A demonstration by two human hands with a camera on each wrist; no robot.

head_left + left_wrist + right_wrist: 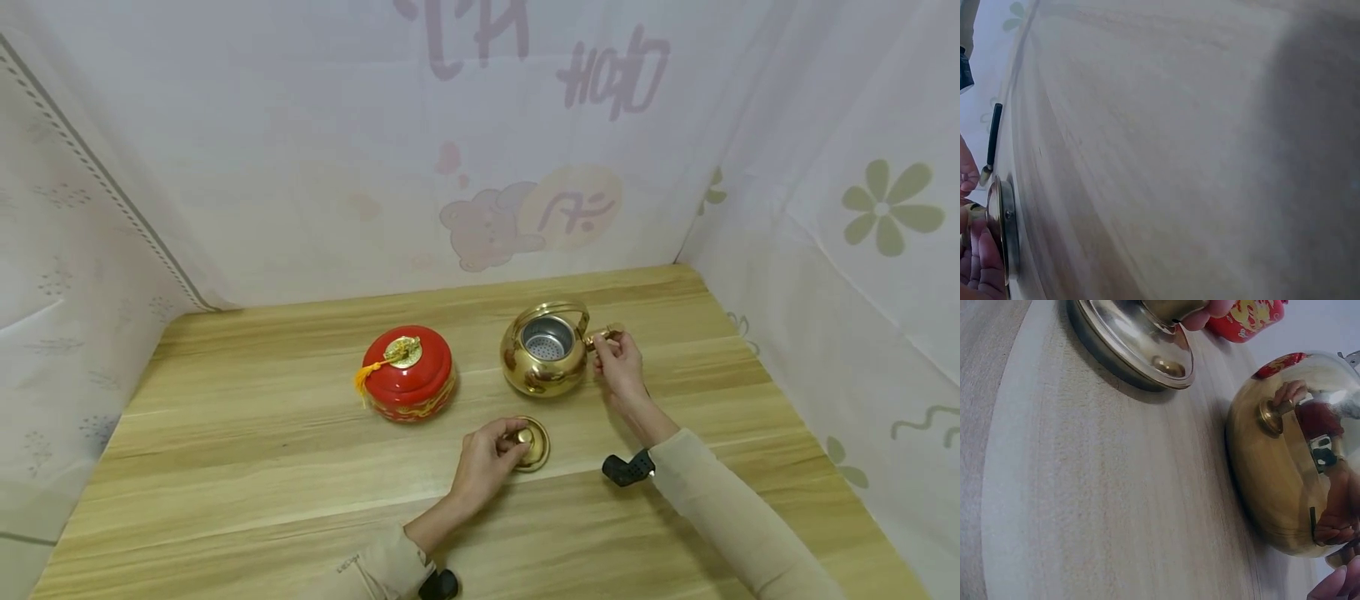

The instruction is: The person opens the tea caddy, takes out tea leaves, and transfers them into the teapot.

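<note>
A gold teapot [543,358] with a raised arched handle stands uncovered, a perforated metal strainer [547,340] in its mouth. My right hand [622,371] grips its spout [600,337] with thumb and fingers. Nearer to me, my left hand [487,462] pinches the knob of the round gold lid [534,446], which lies flat on the table. In the right wrist view the lid [1138,344] sits close to the teapot's side [1291,456]. Beside my right fingers, the left wrist view shows a thin dark stick [994,137] with a brassy end; its kind is unclear.
A red lidded jar [408,383] with gold patterns and a yellow tassel stands left of the teapot. The wooden table [262,467] is bordered by printed cloth walls [300,208] at the back and on both sides.
</note>
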